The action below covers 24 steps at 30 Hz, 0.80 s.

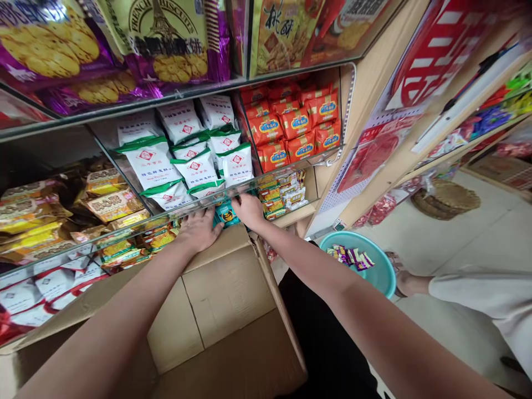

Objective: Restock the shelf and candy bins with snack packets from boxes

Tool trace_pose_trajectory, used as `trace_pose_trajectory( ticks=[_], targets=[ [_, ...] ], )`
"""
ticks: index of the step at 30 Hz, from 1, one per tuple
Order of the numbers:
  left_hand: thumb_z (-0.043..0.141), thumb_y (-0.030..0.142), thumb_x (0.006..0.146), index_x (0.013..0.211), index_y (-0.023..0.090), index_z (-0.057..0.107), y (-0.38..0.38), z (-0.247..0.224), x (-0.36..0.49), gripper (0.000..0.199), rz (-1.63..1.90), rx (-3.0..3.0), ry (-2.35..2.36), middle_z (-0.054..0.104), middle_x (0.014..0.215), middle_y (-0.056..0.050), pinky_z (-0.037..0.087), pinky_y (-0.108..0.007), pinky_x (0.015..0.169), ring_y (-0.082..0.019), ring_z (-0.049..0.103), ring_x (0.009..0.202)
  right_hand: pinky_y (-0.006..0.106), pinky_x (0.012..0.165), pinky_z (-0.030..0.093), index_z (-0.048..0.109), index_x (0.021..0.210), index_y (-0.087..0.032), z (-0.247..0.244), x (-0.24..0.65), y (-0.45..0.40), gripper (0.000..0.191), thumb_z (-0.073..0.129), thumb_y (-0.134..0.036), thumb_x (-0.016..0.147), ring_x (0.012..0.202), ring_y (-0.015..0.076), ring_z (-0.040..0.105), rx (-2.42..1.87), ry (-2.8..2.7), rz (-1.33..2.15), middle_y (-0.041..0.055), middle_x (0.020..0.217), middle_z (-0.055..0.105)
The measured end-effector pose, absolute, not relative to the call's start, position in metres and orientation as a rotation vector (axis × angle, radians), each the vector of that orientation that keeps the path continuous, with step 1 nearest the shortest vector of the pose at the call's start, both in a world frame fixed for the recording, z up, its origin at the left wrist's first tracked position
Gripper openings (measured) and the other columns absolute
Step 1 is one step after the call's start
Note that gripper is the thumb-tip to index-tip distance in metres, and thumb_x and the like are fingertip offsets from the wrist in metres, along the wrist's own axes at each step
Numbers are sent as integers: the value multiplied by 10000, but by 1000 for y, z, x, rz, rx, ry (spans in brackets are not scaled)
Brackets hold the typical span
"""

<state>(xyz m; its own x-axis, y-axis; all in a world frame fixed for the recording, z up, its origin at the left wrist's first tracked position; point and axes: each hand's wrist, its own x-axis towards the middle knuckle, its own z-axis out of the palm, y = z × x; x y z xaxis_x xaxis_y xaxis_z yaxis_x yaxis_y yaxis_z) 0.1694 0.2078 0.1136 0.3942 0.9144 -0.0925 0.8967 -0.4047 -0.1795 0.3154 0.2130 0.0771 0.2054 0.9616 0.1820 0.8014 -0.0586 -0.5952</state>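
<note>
My left hand (200,230) lies with its fingers spread at the lower shelf's front, over the far edge of an open cardboard box (230,291). Just right of it, my right hand (248,210) reaches into the same compartment; its fingertips are partly hidden behind the glass edge. Between the two hands are teal packets (227,214). Whether my right hand grips one of them cannot be made out. Above the hands, white and green packets (198,169) stand in a glass-fronted compartment.
Red packets (297,124) fill the compartment at right. Brown and yellow packets (114,205) lie at left. A teal basin (384,277) with small packets stands on the floor beside a person's foot (409,282). A woven basket (446,198) lies farther back.
</note>
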Motion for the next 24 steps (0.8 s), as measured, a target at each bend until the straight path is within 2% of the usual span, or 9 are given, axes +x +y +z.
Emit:
trace_pose_trajectory(
  ticks=[9, 12, 18, 20, 24],
  targets=[
    [313, 463, 792, 1358, 168, 128, 210, 115, 169, 664, 312, -2573, -1654, 208, 1413, -137, 237, -454, 982, -334, 215, 1265, 251, 722, 383, 638, 889, -136, 77, 308, 221, 404, 313, -375, 864, 852, 195, 583, -1884, -1500, 429, 113, 914, 643],
    [315, 467, 787, 1354, 173, 147, 210, 116, 170, 660, 332, -2568, -1666, 227, 1406, -137, 242, -457, 980, -336, 226, 1260, 260, 726, 392, 633, 911, -130, 77, 307, 223, 397, 302, -344, 867, 869, 205, 583, -1889, -1433, 454, 122, 924, 640],
    [323, 491, 776, 1360, 198, 129, 210, 117, 173, 682, 367, -2543, -1686, 205, 1417, -125, 242, -467, 975, -336, 214, 1264, 274, 721, 419, 631, 918, -121, 79, 308, 235, 279, 408, -230, 791, 897, 237, 582, -1896, -1321, 550, 130, 923, 643],
    [339, 491, 766, 1361, 191, 125, 210, 116, 172, 701, 379, -2539, -1687, 201, 1418, -132, 231, -471, 979, -339, 204, 1268, 266, 699, 431, 626, 906, -123, 79, 309, 235, 259, 418, -204, 776, 847, 224, 600, -1827, -1296, 622, 115, 876, 654],
    [341, 476, 767, 1355, 167, 161, 212, 118, 172, 688, 373, -2576, -1699, 235, 1404, -152, 252, -464, 969, -345, 254, 1249, 229, 540, 447, 591, 927, -124, 79, 312, 226, 281, 376, -271, 821, 579, 154, 604, -1555, -1215, 902, 79, 755, 654]
  ],
)
